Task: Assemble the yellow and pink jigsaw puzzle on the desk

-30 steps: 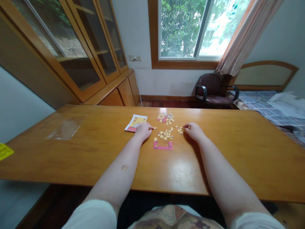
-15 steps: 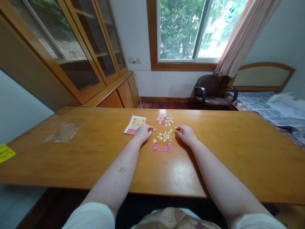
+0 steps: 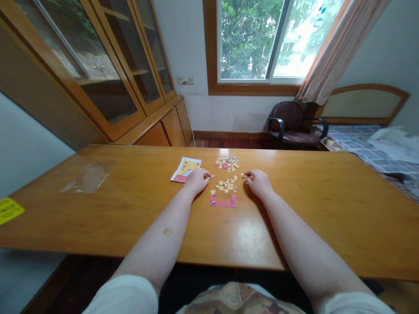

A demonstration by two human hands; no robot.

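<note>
My left hand (image 3: 197, 180) is closed in a pinch on a small yellow puzzle piece (image 3: 212, 176), just right of the picture sheet (image 3: 179, 178). On the other side, my right hand (image 3: 258, 181) pinches a jigsaw piece (image 3: 242, 175) between thumb and fingertips. Between the hands lies a loose group of yellow puzzle pieces (image 3: 226, 186). Nearer to me is a joined pink puzzle section (image 3: 223, 203), with a gap in its upper middle. A heap of mixed puzzle pieces (image 3: 226, 162) lies farther back.
The wooden table (image 3: 131, 218) carries a clear plastic bag (image 3: 90, 178) and a yellow label (image 3: 10, 210) at the left. Beyond it stand a glass-door cabinet (image 3: 144, 111), an armchair (image 3: 293, 122) and a bed (image 3: 366, 137).
My right fingers have shifted slightly around their piece, which shows more plainly. My left hand has hardly moved. The whole view has shifted a little.
</note>
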